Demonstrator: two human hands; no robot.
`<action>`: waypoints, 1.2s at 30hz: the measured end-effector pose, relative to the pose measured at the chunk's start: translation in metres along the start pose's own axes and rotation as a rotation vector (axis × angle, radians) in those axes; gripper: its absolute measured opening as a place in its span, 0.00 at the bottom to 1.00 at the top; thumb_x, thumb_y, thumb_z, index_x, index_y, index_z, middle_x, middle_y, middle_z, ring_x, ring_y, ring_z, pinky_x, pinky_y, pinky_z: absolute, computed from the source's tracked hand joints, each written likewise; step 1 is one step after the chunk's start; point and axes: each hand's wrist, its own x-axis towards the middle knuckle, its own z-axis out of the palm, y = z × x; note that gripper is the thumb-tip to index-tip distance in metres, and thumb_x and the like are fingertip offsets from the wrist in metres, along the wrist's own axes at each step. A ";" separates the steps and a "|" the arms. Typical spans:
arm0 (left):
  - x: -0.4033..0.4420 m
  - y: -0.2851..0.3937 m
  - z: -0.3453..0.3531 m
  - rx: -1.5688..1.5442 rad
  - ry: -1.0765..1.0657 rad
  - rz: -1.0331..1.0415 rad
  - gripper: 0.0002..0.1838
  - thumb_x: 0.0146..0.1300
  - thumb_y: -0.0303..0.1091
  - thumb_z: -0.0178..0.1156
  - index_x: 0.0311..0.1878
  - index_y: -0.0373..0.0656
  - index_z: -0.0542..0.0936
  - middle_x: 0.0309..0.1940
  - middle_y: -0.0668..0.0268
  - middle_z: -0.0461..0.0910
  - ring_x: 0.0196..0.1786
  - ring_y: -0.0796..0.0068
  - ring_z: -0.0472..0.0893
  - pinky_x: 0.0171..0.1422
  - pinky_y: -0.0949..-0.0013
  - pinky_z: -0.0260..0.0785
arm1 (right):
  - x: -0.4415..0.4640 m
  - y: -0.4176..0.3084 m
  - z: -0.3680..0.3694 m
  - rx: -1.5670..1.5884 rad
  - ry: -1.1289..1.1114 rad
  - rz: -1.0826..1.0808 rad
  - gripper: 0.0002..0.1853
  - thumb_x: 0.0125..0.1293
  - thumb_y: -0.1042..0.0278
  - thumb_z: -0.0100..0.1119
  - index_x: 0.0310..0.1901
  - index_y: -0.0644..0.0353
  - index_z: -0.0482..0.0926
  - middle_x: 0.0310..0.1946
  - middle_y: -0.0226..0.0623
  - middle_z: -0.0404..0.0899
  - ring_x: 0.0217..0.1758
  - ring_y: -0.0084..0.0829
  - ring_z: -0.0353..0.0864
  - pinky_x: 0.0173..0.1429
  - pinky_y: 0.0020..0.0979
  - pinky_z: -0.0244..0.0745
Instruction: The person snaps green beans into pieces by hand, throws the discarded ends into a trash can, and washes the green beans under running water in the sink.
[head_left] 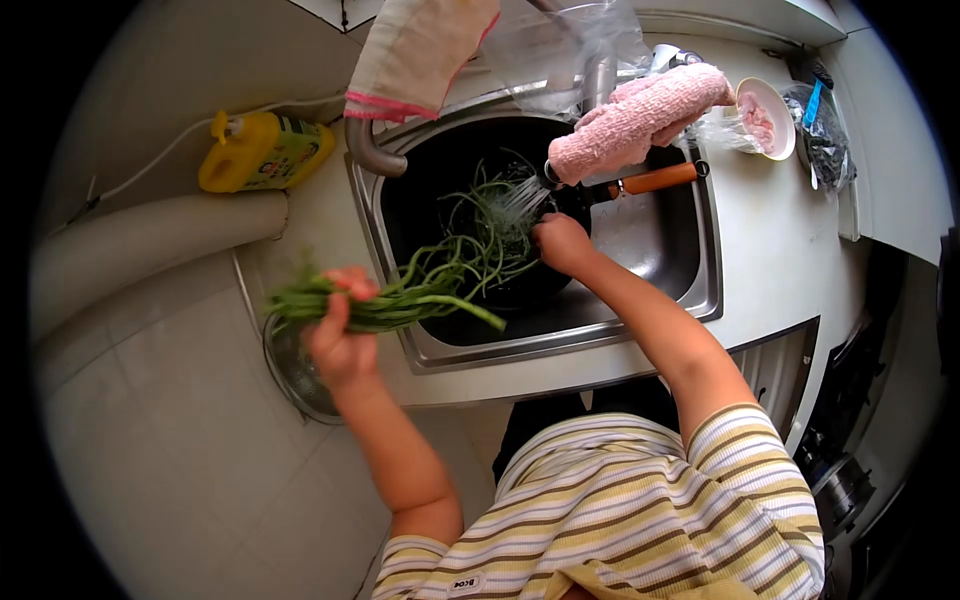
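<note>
My left hand [344, 328] is closed round a bunch of long green stems [400, 300] at the sink's left edge, slightly blurred. The stems trail right into the dark pan [510, 290] inside the steel sink [697, 280]. Water sprays from a faucet wrapped in a pink towel [645, 120] onto their thin ends. My right hand [562, 242] is at the pan's right side, just below the spray, with its fingers curled. Its fingertips are partly hidden, and what they hold, if anything, cannot be made out.
An orange-brown handle [658, 179] extends right across the sink. A yellow bottle [265, 152] stands at the back left. At the back right are a bowl of pink meat [778, 118] and a dark plastic bag [828, 145]. A cloth [420, 55] hangs over a curved pipe [370, 150].
</note>
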 end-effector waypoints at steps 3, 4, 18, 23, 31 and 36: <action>-0.005 0.034 0.017 0.063 -0.098 0.154 0.10 0.59 0.32 0.61 0.41 0.40 0.75 0.29 0.66 0.72 0.36 0.70 0.72 0.47 0.66 0.65 | -0.004 0.015 0.045 -0.361 -0.116 -0.157 0.06 0.51 0.71 0.57 0.28 0.59 0.83 0.31 0.38 0.81 0.43 0.39 0.77 0.49 0.37 0.70; -0.010 0.054 0.033 0.002 -0.142 0.182 0.10 0.59 0.33 0.61 0.41 0.40 0.74 0.28 0.67 0.71 0.34 0.71 0.71 0.44 0.66 0.64 | -0.005 0.018 0.052 -0.451 -0.178 -0.211 0.06 0.51 0.71 0.56 0.28 0.57 0.83 0.30 0.37 0.81 0.45 0.39 0.75 0.50 0.37 0.68; 0.007 -0.066 0.027 0.540 0.235 -0.156 0.07 0.55 0.23 0.61 0.37 0.34 0.76 0.24 0.63 0.76 0.21 0.78 0.70 0.25 0.76 0.63 | -0.027 -0.034 -0.106 0.238 -0.055 -0.013 0.05 0.51 0.68 0.61 0.29 0.59 0.79 0.26 0.44 0.79 0.33 0.46 0.79 0.38 0.42 0.72; 0.015 -0.109 0.044 0.782 -0.173 -0.422 0.07 0.51 0.22 0.65 0.35 0.38 0.81 0.20 0.74 0.76 0.21 0.87 0.70 0.23 0.80 0.61 | -0.024 -0.080 -0.128 0.232 -0.049 -0.165 0.07 0.51 0.66 0.62 0.27 0.61 0.80 0.25 0.45 0.78 0.32 0.47 0.78 0.39 0.43 0.71; 0.020 -0.108 0.034 0.819 -0.198 -0.465 0.07 0.52 0.23 0.65 0.36 0.36 0.80 0.23 0.71 0.77 0.21 0.84 0.72 0.24 0.78 0.64 | -0.034 -0.066 -0.122 0.439 -0.031 -0.201 0.07 0.50 0.75 0.63 0.33 0.62 0.81 0.28 0.45 0.78 0.29 0.44 0.77 0.34 0.36 0.71; 0.030 -0.110 -0.003 0.285 0.289 -0.308 0.05 0.60 0.26 0.59 0.37 0.34 0.77 0.31 0.57 0.80 0.23 0.75 0.73 0.28 0.72 0.67 | -0.046 -0.047 -0.121 0.588 0.110 0.157 0.08 0.52 0.73 0.62 0.35 0.64 0.82 0.26 0.41 0.81 0.29 0.35 0.79 0.36 0.33 0.73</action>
